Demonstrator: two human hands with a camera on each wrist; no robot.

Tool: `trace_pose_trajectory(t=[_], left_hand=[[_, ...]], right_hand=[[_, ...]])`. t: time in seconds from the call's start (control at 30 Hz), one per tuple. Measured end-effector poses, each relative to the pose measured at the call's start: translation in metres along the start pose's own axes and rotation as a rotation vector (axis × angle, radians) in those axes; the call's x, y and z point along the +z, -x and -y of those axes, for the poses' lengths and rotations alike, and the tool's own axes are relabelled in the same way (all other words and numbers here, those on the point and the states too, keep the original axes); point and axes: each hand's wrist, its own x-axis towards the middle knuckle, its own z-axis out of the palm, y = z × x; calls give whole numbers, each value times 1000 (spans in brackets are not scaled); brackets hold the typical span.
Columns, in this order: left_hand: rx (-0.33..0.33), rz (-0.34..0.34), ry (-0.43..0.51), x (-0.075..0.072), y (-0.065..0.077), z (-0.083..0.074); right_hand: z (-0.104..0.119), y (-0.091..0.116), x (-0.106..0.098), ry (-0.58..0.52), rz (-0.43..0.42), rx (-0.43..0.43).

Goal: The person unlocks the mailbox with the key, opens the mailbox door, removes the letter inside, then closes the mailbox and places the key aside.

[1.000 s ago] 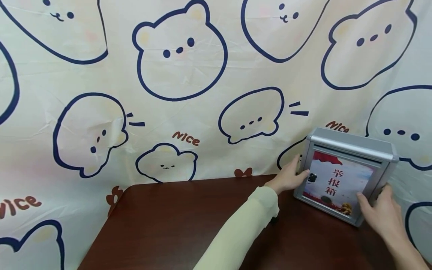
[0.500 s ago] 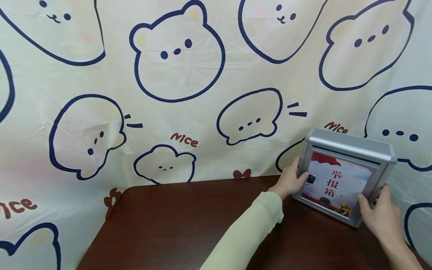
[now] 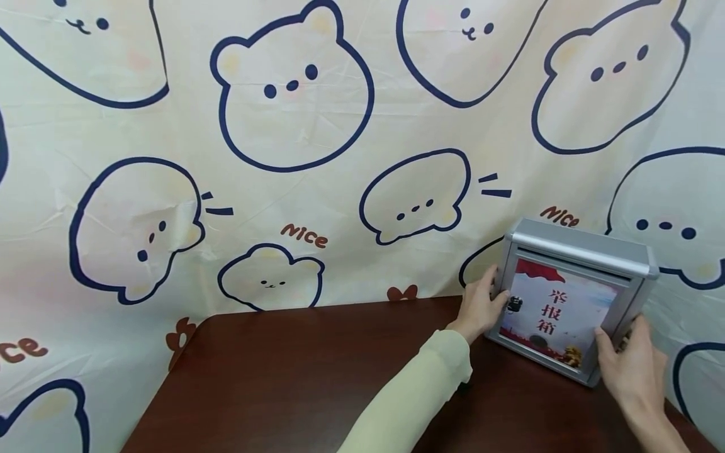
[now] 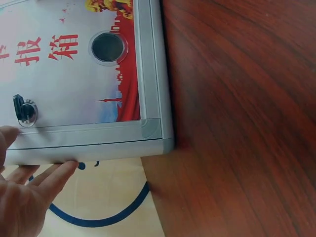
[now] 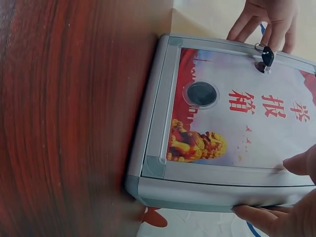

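Note:
A silver metal report box (image 3: 586, 305) stands at the back right of the table, tilted a little backward. Its front bears a printed sheet with red Chinese characters, a dark slot above and a round window (image 5: 201, 94) low down. A black-headed key (image 4: 19, 107) sits in the lock near the left edge. My left hand (image 3: 477, 309) grips the left side, thumb at the front frame and fingers on the side wall. On the opposite side my right hand (image 3: 635, 371) holds the box likewise, its thumb over the front frame. The fingers behind the box are partly hidden.
The dark brown wooden table (image 3: 317, 377) reaches forward and left of the box. Close behind it hangs a cream cloth (image 3: 294, 138) printed with blue bear outlines. The table's left edge slopes toward the lower left of the head view.
The head view has shifted slightly, so the cloth, table and box all appear a little farther left. Both hands keep their hold on the box.

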Motion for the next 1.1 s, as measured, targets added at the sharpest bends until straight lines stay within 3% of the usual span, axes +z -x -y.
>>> trace_pose_trajectory(t=[0.2, 0.47, 0.6, 0.83, 1.1], left_hand=[[17, -1, -27, -5, 3, -6], [53, -70, -11, -22, 3, -14], [82, -108, 5, -35, 2, -15], [20, -153, 82, -64, 8, -11], [27, -221, 122, -101, 17, -1]], right_hand=[[3, 5, -3, -18, -21, 15], [19, 6, -4, -40, -91, -78], [32, 6, 0, -66, -122, -134], [61, 4, 7, -123, -139, -248], [94, 4, 21, -203, -111, -358]])
